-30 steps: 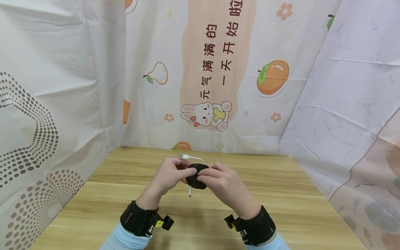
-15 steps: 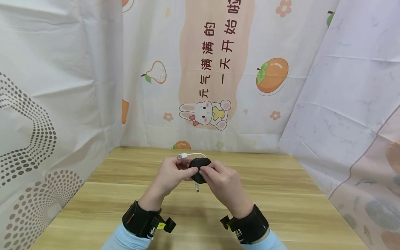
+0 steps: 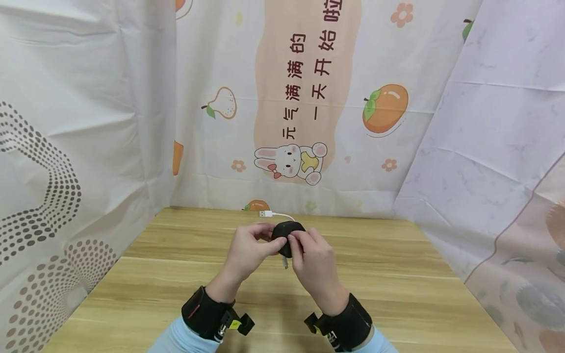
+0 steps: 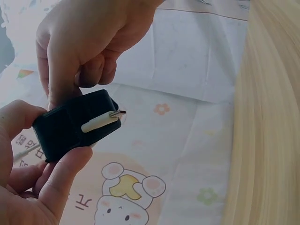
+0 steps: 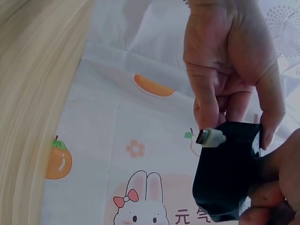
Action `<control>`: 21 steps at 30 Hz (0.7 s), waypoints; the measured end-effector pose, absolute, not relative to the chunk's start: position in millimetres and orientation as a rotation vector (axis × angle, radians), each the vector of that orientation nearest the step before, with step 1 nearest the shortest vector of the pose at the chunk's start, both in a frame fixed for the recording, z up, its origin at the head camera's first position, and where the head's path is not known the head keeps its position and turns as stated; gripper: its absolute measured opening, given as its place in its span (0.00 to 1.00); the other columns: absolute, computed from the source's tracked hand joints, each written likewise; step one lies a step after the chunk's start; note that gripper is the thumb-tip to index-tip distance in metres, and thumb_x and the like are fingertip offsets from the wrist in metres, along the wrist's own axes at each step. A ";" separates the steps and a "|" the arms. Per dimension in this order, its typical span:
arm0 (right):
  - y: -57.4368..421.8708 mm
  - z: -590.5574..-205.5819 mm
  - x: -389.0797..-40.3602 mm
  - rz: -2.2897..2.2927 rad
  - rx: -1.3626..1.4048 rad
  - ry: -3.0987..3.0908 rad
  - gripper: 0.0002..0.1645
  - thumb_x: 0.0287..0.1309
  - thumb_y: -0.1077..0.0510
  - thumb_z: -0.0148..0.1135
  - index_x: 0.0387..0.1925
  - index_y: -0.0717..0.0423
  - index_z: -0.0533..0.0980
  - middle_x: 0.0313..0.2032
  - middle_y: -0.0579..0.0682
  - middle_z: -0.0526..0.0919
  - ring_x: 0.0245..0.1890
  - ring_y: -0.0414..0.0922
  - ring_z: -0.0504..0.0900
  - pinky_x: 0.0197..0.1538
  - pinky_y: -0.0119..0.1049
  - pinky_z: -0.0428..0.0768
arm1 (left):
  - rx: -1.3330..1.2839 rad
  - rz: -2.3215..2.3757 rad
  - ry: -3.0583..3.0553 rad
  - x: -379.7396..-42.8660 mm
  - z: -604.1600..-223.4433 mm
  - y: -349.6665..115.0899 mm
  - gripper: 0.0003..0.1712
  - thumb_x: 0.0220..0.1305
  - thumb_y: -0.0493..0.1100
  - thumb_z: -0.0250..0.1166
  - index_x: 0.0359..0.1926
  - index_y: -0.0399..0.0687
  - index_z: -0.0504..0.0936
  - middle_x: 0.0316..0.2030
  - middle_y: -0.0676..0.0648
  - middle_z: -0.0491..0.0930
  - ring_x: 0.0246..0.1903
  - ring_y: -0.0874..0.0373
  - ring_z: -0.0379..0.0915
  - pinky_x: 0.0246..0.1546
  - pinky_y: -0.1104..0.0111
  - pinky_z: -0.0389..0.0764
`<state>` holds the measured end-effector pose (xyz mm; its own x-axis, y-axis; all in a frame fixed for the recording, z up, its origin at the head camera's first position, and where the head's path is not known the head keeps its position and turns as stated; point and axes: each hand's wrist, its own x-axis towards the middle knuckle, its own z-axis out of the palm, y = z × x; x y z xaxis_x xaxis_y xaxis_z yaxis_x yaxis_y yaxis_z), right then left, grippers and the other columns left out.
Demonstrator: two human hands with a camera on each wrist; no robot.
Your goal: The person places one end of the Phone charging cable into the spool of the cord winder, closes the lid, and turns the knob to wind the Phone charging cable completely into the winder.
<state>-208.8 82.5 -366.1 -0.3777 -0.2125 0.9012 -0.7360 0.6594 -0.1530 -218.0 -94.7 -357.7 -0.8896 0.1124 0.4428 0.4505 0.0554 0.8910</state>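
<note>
Both hands hold a black, rounded cable holder (image 3: 288, 227) above the table, with a white USB cable (image 3: 283, 214) coming out of it. My left hand (image 3: 249, 250) grips its left side, thumb on the near face. My right hand (image 3: 314, 267) pinches its right side with thumb and fingers. A white USB-A plug (image 3: 266, 214) sticks out to the left beyond the holder. The small USB-C plug (image 4: 101, 123) lies against the holder's side in the left wrist view, its metal tip past the edge. Fingers hide part of the holder (image 5: 222, 173) in the right wrist view.
A wood-grain table (image 3: 176, 274) spreads under the hands. Behind it hangs a printed curtain (image 3: 212, 147) with fruit and a rabbit, and pale cloths stand at both sides. Each wrist wears a black strap (image 3: 207, 314) with a small camera.
Both hands have shifted slightly right and up with the cable holder. The right hand has turned more upright and come closer to the left. The USB-A plug has moved up and right.
</note>
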 end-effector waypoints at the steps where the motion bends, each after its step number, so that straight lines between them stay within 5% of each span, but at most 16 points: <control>1: 82.4 -365.8 -208.8 0.689 0.740 -1.916 0.02 0.59 0.67 0.71 0.33 0.63 0.83 0.25 0.50 0.73 0.20 0.40 0.69 0.22 0.32 0.72 | -0.569 -1.898 -2.084 -217.9 -357.7 -94.4 0.14 0.56 0.37 0.77 0.45 0.38 0.89 0.31 0.42 0.82 0.34 0.48 0.80 0.28 0.61 0.86; 8: 86.9 -360.4 -210.4 0.642 0.839 -1.897 0.07 0.54 0.69 0.75 0.35 0.63 0.84 0.29 0.50 0.75 0.24 0.41 0.75 0.26 0.31 0.78 | -0.530 -1.905 -2.162 -219.9 -356.6 -99.7 0.14 0.57 0.38 0.77 0.44 0.38 0.87 0.34 0.44 0.81 0.34 0.50 0.77 0.31 0.66 0.81; 17: 98.7 -350.5 -213.7 0.559 1.156 -1.912 0.12 0.52 0.72 0.75 0.39 0.59 0.86 0.39 0.50 0.80 0.37 0.47 0.78 0.38 0.36 0.81 | -0.613 -2.018 -2.265 -225.4 -352.9 -116.0 0.14 0.61 0.36 0.72 0.46 0.32 0.84 0.40 0.39 0.82 0.36 0.48 0.80 0.38 0.57 0.86; 21: 106.1 -340.7 -210.8 0.585 1.179 -1.866 0.06 0.67 0.67 0.65 0.41 0.60 0.86 0.41 0.51 0.81 0.37 0.48 0.77 0.36 0.35 0.79 | -0.572 -1.992 -2.284 -226.8 -349.9 -122.6 0.14 0.62 0.37 0.72 0.45 0.32 0.84 0.41 0.40 0.83 0.36 0.49 0.81 0.38 0.55 0.86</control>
<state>-210.8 106.1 -340.7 -0.2132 -0.5040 0.8370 -0.8915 0.4508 0.0444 -226.8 -122.6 -349.9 -0.9297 0.2373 0.2819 0.3115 0.0978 0.9452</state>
